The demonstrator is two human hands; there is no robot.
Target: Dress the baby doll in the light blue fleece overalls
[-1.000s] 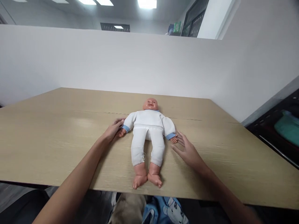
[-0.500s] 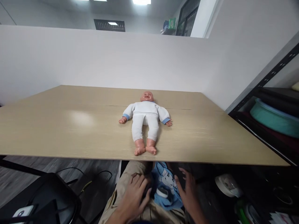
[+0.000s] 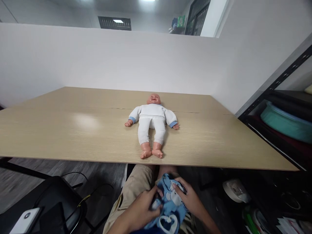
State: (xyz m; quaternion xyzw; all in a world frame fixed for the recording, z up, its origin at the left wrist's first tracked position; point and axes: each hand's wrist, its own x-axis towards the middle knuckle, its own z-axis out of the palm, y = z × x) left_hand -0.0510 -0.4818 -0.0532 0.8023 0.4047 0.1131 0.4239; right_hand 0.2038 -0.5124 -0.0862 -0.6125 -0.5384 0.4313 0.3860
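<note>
One blue, white-patterned cloth [image 3: 178, 208] is pinched between the fingers of the left hand [image 3: 144, 208] and right hand [image 3: 189, 196]; a white-clad plastic doll [image 3: 152, 112] is laid face-up nearby.

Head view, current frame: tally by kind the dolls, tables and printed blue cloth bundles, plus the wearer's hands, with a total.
Doll: 1
Table: 1
Printed blue cloth bundle: 1
Hands, left and right: 2
Total: 5
</note>
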